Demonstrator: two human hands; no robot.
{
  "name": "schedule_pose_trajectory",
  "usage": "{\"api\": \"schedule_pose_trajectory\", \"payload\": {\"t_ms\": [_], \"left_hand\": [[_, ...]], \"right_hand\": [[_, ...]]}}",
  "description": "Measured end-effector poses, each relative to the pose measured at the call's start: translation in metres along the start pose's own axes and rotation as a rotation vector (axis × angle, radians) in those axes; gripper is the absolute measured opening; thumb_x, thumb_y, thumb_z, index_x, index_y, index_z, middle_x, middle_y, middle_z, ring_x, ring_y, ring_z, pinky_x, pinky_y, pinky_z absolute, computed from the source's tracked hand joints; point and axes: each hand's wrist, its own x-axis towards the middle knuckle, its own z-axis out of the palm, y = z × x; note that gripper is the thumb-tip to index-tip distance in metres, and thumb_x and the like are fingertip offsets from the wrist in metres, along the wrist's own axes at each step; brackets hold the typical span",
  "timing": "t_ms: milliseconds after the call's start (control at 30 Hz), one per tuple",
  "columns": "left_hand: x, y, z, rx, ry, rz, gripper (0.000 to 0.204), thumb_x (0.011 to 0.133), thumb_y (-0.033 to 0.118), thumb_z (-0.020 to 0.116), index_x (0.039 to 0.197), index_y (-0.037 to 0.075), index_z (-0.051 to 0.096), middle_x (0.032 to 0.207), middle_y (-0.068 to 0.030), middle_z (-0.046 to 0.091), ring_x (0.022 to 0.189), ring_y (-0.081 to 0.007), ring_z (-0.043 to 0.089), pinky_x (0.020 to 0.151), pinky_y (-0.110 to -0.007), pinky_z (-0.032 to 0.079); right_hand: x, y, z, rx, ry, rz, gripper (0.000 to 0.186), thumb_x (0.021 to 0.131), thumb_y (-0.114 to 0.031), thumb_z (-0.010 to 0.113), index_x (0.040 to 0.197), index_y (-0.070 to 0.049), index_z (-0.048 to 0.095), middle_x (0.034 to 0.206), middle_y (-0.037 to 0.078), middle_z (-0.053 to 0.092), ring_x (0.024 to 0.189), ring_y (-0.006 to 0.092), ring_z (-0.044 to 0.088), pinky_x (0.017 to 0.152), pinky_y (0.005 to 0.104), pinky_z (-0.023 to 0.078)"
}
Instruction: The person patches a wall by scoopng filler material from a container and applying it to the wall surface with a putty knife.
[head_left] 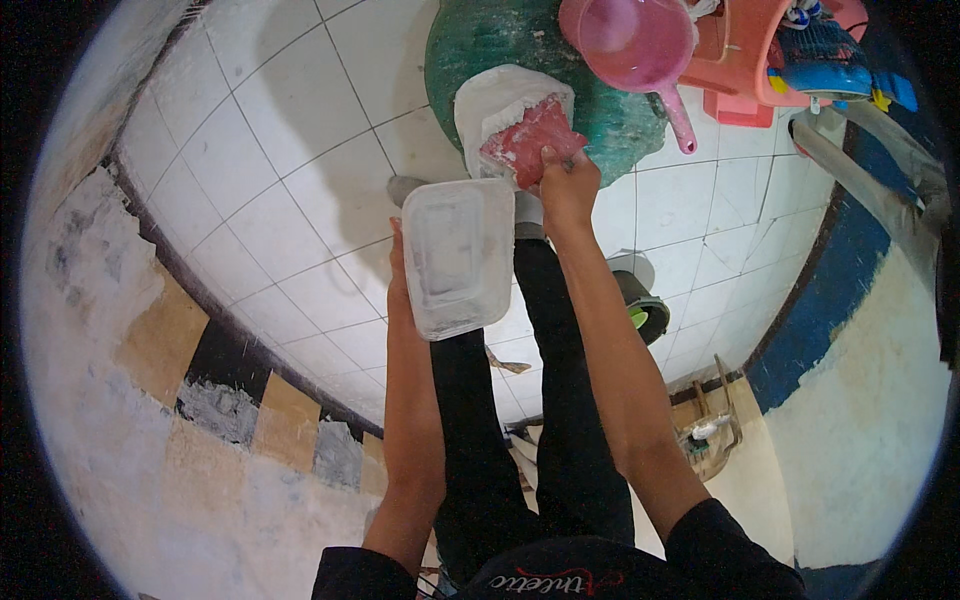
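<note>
My left hand grips a translucent rectangular plastic container by its left side, in front of my dark-trousered legs; most of its fingers are behind the container. Just above and to the right, my right hand is closed on a crumpled red piece, perhaps plastic, dusted with white powder. That piece lies over a white, powdery bag or mound on a round green surface; I cannot tell which it is. A pink long-handled dipper rests on the same green surface, beyond my right hand.
A pink plastic stool with a blue object stands at upper right, beside grey pipes. A dark bucket holding something green is right of my legs. Patchy walls edge the white tiled floor on both sides.
</note>
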Motion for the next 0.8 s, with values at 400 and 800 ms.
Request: {"api": "schedule_pose_trajectory", "payload": {"t_ms": [400,800], "left_hand": [[-0.013,0.01,0.003,0.004,0.003,0.041,0.08,0.093,0.063,0.044,0.145,0.004,0.036,0.139,-0.0208,0.048,0.122,-0.035,0.052,0.099,-0.051,0.049],[0.026,0.043,0.034,-0.342,-0.357,-0.043,0.088,0.086,0.062,0.053,0.147,0.001,0.033,0.142,-0.0245,0.043,0.125,-0.0411,0.049,0.099,-0.055,0.048]], "right_hand": [[-0.011,0.002,-0.039,-0.002,-0.098,-0.014,0.028,0.096,-0.006,0.057,0.123,-0.003,0.058,0.099,0.009,0.069,0.077,0.016,0.067,0.061,0.0307,0.058],[-0.006,-0.007,-0.05,0.027,-0.171,-0.124,0.023,0.096,-0.006,0.058,0.118,-0.002,0.059,0.098,0.005,0.065,0.077,0.0111,0.058,0.063,0.0266,0.049]]}}
